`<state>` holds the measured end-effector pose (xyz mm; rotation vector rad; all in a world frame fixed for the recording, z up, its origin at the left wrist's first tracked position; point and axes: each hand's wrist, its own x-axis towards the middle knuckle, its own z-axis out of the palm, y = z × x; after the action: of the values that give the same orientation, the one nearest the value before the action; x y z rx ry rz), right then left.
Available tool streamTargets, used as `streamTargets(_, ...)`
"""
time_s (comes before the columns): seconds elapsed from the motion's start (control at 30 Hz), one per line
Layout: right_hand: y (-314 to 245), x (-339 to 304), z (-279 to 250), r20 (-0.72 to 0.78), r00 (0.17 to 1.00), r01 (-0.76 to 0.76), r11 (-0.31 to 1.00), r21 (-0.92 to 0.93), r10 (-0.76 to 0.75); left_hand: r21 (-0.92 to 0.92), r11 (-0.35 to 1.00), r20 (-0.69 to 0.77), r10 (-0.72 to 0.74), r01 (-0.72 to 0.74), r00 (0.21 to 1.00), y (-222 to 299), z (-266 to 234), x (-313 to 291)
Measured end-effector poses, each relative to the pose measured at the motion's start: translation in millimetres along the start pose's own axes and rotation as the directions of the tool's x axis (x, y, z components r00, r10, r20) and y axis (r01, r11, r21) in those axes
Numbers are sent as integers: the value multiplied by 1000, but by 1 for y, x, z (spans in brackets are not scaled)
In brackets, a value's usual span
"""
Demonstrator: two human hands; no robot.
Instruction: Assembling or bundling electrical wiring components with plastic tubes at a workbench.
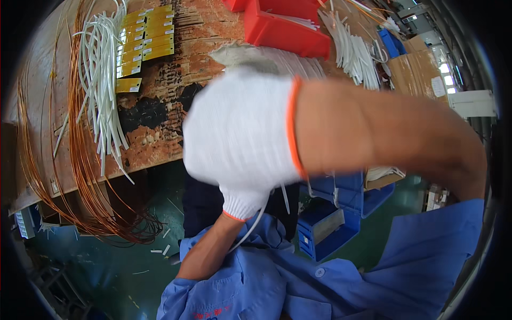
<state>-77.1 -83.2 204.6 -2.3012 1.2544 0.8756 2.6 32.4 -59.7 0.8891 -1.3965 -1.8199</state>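
Observation:
My right hand (240,125), in a white knitted glove with an orange cuff edge, fills the middle of the view and is smeared by motion. Its back faces up and its fingers do not show. Below it, my left hand (242,201) wears the same kind of glove; only the cuff and wrist part show, the fingers being hidden behind the right hand. A thin white tube (250,229) curves down beside the left wrist, in front of my blue jacket. Another short white piece (286,200) hangs below the right hand. Whether either hand grips them is hidden.
On the worn wooden table (202,26) lie white sleeves (101,74), copper wires (77,117) hanging over the edge, and yellow labelled strips (146,37). Red bins (285,29) stand at the back, more white tubes (352,50) beyond. Blue bins (330,229) sit below right.

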Motion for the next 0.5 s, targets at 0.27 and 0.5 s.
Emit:
streamTargets(0.27, 100, -48, 96, -431, 877, 149, 732, 664, 212, -12, 925, -135, 374, -379, 918, 67, -6, 28)
streamTargets(0.5, -11, -102, 191, -689, 681, -177, 969, 173, 247, 146, 855, -34, 508, -498, 861, 74, -13, 32)
